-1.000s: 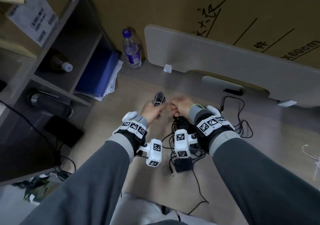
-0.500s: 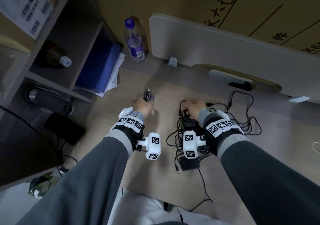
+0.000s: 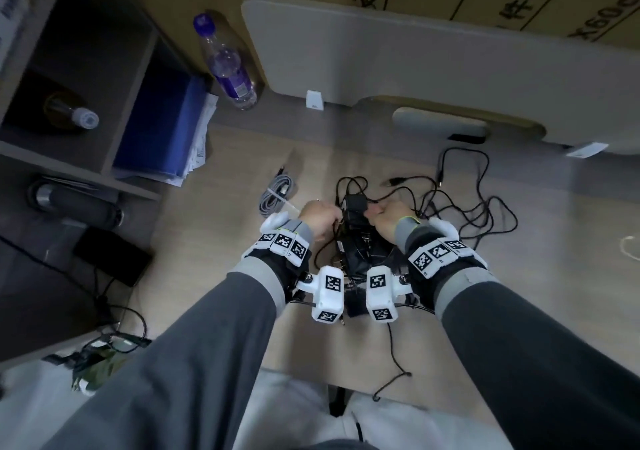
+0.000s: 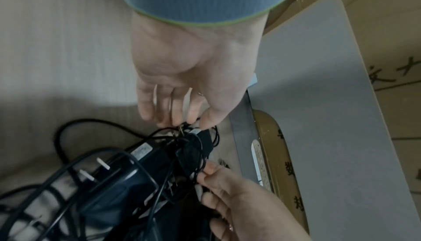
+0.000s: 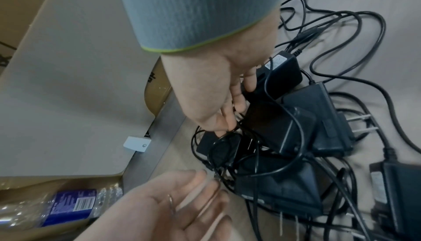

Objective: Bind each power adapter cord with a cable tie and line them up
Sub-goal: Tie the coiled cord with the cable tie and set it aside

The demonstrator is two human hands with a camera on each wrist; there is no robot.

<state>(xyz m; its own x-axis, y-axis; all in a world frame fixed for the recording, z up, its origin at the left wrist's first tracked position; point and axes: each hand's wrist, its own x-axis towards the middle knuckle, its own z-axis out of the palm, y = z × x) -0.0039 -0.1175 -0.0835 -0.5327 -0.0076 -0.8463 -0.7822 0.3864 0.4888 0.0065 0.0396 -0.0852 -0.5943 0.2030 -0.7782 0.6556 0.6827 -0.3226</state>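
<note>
A pile of black power adapters (image 3: 356, 252) (image 5: 296, 124) lies on the wooden table in a tangle of loose black cords (image 3: 478, 207). My left hand (image 3: 318, 216) (image 4: 182, 120) reaches into the pile's left side, fingers fairly straight, tips touching the cords. My right hand (image 3: 375, 212) (image 5: 237, 104) is on the pile's far end: its thumb rests on a small adapter (image 5: 280, 72) and its fingers pinch a thin black cord. A grey cord bundle (image 3: 277, 195) bound with a white tie lies alone left of the pile.
A water bottle (image 3: 228, 65) stands at the back left beside a grey panel (image 3: 415, 55) leaning on cardboard. A shelf unit (image 3: 86, 159) with a blue folder (image 3: 159, 124) borders the left. A thin white strip (image 3: 630, 249) lies at the right edge.
Both hands held the grey bundle a second ago. My left hand carried it left, set it down and has come back to the pile. My right hand stayed on the adapters.
</note>
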